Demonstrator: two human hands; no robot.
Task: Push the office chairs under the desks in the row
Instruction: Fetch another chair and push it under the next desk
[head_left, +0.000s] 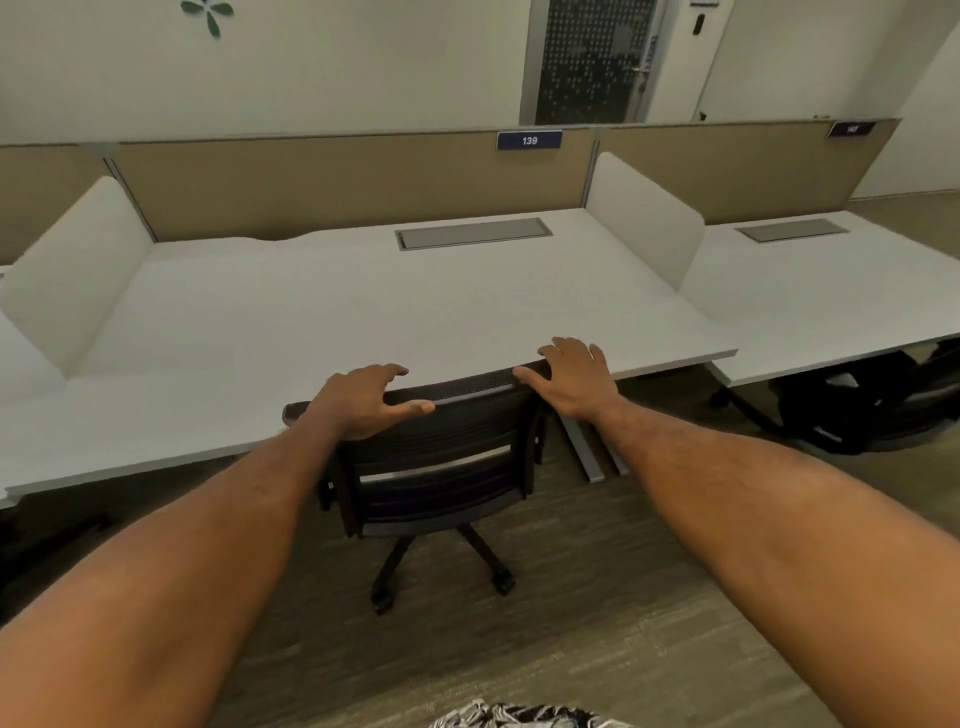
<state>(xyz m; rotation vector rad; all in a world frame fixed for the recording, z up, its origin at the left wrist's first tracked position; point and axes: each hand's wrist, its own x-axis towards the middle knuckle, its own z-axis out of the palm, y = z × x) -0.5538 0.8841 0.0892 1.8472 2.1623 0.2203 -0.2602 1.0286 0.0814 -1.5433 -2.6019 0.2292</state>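
Note:
A black mesh office chair (441, 457) stands in front of me with its seat tucked under the white desk (363, 312) labelled 139. The top of its backrest meets the desk's front edge. My left hand (358, 402) rests on the left part of the backrest's top rim, fingers spread and loosely bent, thumb pointing right. My right hand (571, 376) rests on the rim's right corner with its fingers spread over the desk edge. Neither hand grips the rim.
A second black chair (857, 410) sits under the neighbouring desk (831, 301) on the right. White side screens (644, 218) and a tan back panel (337, 187) bound each desk. Grey desk legs (587, 452) stand right of the chair. Wood-look floor lies behind me.

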